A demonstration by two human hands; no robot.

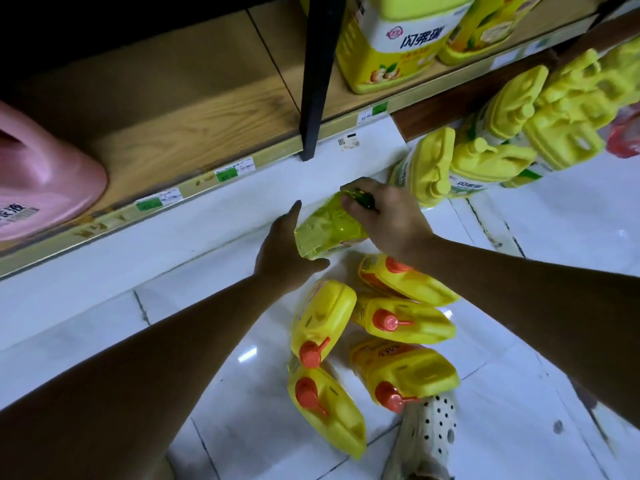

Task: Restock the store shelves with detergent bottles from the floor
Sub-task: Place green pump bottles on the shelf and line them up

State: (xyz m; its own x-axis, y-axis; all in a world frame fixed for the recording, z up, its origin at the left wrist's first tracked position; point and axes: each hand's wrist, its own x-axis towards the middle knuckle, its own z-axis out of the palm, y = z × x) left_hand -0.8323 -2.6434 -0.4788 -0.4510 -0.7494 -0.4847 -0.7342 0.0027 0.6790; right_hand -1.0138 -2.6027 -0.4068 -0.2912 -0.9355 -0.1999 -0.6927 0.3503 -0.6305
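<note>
Head view shows both hands on one translucent yellow-green detergent bottle [325, 226], held tilted just above the white tiled floor [242, 323], close in front of the lowest shelf [180, 109]. The bottle is see-through plastic with a crinkled, glossy look. A label is hinted at on its lower side but cannot be read. Its dark green cap [363, 199] points up and away towards the shelf edge. The right hand [388, 216] grips the neck end, fingers curled over the cap. The left hand [287, 251] holds the base, with the thumb raised along one side and the fingers passing beneath.

Just below the hands, five opaque yellow jugs [405, 320] with orange pump tops lie on their sides on the floor, touching one another in a loose heap. To the right, a cluster of pale yellow jugs [498, 140] stands against the shelf base. The wooden shelf board carries a pink jug [41, 178] at the far left, and a large yellow jug [391, 43] with a printed label stands beyond a black upright [317, 74]. Green and white price tags [227, 173] line the shelf's front edge. A perforated pale clog [429, 434] shows at the bottom, touching the nearest jug.
</note>
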